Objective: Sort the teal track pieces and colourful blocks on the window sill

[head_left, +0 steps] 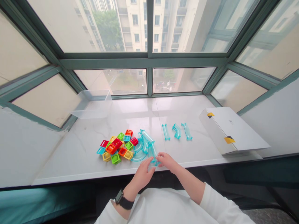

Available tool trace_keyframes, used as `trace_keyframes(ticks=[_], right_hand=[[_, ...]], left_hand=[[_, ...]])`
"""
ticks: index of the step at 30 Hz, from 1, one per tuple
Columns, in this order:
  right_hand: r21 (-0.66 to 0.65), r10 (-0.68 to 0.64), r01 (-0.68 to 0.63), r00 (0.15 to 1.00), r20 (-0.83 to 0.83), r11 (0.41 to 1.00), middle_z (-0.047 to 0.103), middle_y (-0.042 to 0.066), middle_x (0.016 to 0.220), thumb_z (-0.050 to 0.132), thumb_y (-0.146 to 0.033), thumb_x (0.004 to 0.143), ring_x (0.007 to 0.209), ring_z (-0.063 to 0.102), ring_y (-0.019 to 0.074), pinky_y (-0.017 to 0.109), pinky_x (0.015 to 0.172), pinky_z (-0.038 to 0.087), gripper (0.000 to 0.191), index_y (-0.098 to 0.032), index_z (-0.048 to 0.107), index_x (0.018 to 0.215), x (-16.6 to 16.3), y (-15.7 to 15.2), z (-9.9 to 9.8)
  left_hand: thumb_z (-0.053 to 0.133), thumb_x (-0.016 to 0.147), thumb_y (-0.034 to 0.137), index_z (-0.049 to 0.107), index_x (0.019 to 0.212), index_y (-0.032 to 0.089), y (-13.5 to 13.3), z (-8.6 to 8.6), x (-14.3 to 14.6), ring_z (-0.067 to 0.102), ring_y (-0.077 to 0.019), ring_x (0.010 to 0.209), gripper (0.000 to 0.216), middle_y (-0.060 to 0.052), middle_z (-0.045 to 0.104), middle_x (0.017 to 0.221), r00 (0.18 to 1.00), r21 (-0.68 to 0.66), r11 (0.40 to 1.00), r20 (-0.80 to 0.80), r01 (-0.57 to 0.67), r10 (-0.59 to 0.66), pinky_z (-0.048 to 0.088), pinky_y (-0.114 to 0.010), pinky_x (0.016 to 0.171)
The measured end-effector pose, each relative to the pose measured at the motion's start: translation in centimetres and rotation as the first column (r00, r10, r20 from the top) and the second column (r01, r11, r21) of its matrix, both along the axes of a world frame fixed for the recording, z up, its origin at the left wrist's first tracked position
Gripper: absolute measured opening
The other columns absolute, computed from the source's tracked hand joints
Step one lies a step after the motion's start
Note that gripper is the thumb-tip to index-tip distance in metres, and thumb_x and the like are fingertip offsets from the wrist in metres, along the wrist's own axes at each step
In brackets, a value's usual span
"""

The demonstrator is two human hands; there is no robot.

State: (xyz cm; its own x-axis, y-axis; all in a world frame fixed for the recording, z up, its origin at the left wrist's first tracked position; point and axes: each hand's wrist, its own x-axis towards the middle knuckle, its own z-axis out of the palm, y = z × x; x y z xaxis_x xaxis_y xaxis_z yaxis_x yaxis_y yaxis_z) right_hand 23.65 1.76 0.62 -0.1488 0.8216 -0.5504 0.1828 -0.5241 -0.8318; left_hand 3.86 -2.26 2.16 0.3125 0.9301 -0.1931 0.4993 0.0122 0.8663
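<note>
On the glossy white marble sill (198, 149), the left hand (143, 175), fingers extended, and the right hand (167, 161), fingers curled, both grasp a translucent teal grooved track piece (153, 151) at 6 o'clock, with glossy coloured square plastic frames (116, 146) heaped at its 9 o'clock.

white marble windowsill (182, 109) — clear plastic tray (93, 105) at back left, a pile of coloured square blocks (116, 147) touching teal track pieces (144, 144) near the front edge, three separate track sections (177, 131) in a row, white box (231, 130) at right.
</note>
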Motion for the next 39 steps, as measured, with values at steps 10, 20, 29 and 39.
trace_keyframes(ticks=[10,20,29,39], right_hand=[[-0.023,0.029,-0.032,0.993,-0.115,0.999,0.054,-0.005,0.069,0.072,-0.044,0.076,0.064,0.054,0.0119,0.028,0.067,0.054,0.031,-0.022,0.051,0.076,1.4,-0.7,1.5],[0.069,0.154,-0.162,0.982,0.112,0.984,0.048,-0.007,0.062,0.072,-0.042,0.083,0.060,0.045,0.0119,0.023,0.057,0.037,0.023,-0.022,0.059,0.085,3.5,-1.4,3.9],[0.234,0.173,-0.259,0.928,0.331,0.937,0.058,-0.002,0.088,0.070,-0.032,0.083,0.066,0.049,0.0115,0.025,0.065,0.043,0.011,-0.022,0.066,0.086,4.7,-1.8,5.9],[0.243,0.178,-0.269,0.924,0.340,0.932,0.062,0.000,0.095,0.069,-0.035,0.085,0.068,0.053,0.0119,0.026,0.068,0.046,0.013,-0.022,0.067,0.088,4.9,-2.3,5.3]], left_hand=[[0.060,0.093,0.034,0.059,0.147,0.023,0.2,-0.6,0.1,0.049,-0.0326,0.145,0.055,-0.013,0.057,0.154,1.000,0.014,1.000,-0.011,0.019,-0.019,0.042,-0.053,0.120],[0.058,0.094,0.033,0.057,0.148,0.023,0.2,-0.5,0.2,0.046,-0.0321,0.148,0.055,-0.013,0.054,0.157,0.999,0.000,1.000,-0.043,0.030,-0.030,0.039,-0.052,0.122],[0.060,0.093,0.029,0.064,0.135,0.025,0.4,0.1,0.3,0.058,-0.0312,0.136,0.042,-0.013,0.064,0.143,0.999,0.088,0.996,-0.029,0.021,-0.018,0.051,-0.051,0.109],[0.058,0.094,0.019,0.067,0.128,0.026,1.5,0.9,0.8,0.054,-0.0341,0.136,0.036,-0.013,0.056,0.148,0.962,0.450,0.890,-0.267,0.070,0.059,0.048,-0.058,0.112]])
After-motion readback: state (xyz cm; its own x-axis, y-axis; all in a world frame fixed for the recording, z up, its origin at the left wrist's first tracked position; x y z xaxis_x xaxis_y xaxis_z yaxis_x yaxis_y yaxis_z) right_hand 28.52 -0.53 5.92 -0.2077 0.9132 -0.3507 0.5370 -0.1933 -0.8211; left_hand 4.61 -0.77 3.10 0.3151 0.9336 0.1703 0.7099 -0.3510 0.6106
